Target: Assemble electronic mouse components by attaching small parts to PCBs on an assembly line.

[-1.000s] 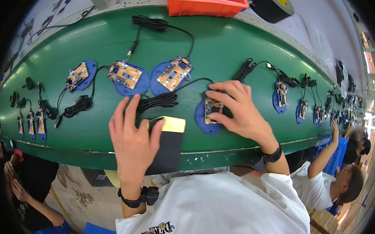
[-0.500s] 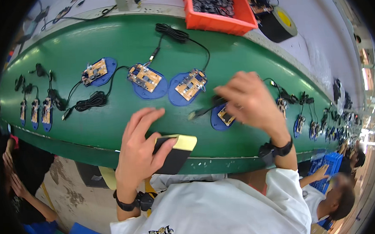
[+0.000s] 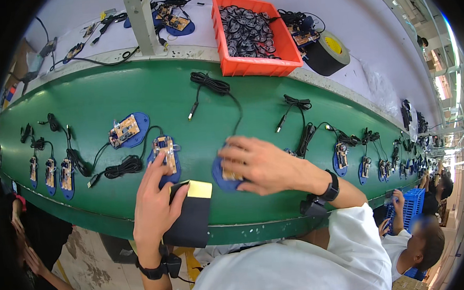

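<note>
My left hand (image 3: 155, 207) pinches a folded black sheet (image 3: 191, 220) with a yellow end under its thumb. The sheet hangs at the table's front edge. That hand's fingertips reach onto a tan circuit board (image 3: 165, 148) on a blue base. To the right, my right hand (image 3: 259, 167) lies over another blue base (image 3: 223, 179), its fingers spread and slightly blurred on the board there, which they largely hide. A coiled black cable (image 3: 211, 84) runs down toward that board. Behind my right hand, a further board is mostly covered beside a black cable (image 3: 306, 141).
Several boards on blue bases with cables line the green table (image 3: 189, 131) on both sides. On the back shelf stand a red bin (image 3: 259, 67) of small dark rings and a black roll (image 3: 324, 56) with a yellow core. A post (image 3: 140, 24) rises there. Co-workers (image 3: 420, 240) sit nearby.
My right hand has moved left, from the right-hand board to the middle one. My left hand, still holding the black sheet, has come to the board on its left. The view has shifted.
</note>
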The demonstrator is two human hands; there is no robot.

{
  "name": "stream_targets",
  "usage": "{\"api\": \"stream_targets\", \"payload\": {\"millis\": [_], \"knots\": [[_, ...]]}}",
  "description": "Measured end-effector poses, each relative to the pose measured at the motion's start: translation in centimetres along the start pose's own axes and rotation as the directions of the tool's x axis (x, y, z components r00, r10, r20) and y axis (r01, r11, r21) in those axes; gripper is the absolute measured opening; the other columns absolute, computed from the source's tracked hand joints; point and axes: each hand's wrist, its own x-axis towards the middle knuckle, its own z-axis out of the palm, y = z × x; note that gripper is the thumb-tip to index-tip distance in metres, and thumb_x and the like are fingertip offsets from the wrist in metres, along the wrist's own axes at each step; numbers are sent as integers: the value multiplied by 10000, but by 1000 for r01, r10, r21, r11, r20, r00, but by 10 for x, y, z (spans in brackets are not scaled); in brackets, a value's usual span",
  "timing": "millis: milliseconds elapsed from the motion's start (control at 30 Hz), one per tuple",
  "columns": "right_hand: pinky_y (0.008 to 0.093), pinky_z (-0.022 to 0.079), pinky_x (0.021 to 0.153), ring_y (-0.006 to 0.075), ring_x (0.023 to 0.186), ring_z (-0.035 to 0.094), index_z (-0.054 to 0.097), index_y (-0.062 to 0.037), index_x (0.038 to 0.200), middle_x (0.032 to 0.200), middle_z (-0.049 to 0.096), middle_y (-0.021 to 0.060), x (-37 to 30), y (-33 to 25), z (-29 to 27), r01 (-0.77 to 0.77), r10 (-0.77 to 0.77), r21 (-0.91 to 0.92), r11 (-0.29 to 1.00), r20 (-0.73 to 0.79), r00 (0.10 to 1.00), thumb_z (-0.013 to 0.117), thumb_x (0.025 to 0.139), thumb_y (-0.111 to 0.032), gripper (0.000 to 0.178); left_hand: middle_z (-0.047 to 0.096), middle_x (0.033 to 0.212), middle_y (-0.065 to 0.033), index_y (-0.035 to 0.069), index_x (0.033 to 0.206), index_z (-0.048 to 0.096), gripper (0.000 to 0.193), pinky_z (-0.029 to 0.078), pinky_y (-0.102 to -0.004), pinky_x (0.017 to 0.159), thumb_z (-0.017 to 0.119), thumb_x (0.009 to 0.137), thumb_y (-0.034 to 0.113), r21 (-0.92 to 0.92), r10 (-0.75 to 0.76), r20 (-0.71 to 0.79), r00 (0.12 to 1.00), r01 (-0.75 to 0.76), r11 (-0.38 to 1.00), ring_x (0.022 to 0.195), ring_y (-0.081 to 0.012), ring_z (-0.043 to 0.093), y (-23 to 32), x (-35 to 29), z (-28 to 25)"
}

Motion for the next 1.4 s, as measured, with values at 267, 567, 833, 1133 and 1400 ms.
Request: {"api": "stream_targets", "payload": {"millis": [267,567,833,1133,1400], "knots": [[489,541,989,376,1098,657,756,5,1038,1081,723,167,55,139,-100,-256,146,-185,949,-462,875,671,911,-101,186,693,1346,-177,-10,658,630,361,463,-590,1154,893,776,208,-272,306,194,932,-248,930,1439,-459,535,45,-5,-1],[537,591,956,449,1118,723,784,-97,1212,1099,759,273,71,274,-86,-636,645,-368,678,-118,755,759,863,-129,351,667,1425,-191,-26,719,746,400,391,-569,1232,795,929,312,-92,281,313,907,-265,960,1474,-384,515,56,-14,49],[338,603,816,216,889,756,764,-12,1151,983,784,134,49,122,-100,-422,398,38,906,-414,819,839,908,-210,322,659,1438,-207,-24,696,718,409,372,-618,1222,818,886,324,-70,292,308,906,-285,956,1474,-432,490,59,-14,48],[354,571,793,233,946,668,781,-42,1236,1093,620,88,-41,0,2,-343,541,589,732,-196,818,767,938,-14,300,646,1426,-241,-6,655,624,418,440,-617,1161,847,851,289,-174,363,277,890,-325,930,1387,-419,553,68,-6,58],[334,589,797,225,930,687,775,-8,1194,1114,627,97,-30,-9,15,-279,545,603,747,-317,776,790,885,43,314,609,1480,-260,-15,672,603,414,442,-593,1182,842,869,261,-59,327,266,907,-323,944,1472,-425,517,72,4,66]]}}
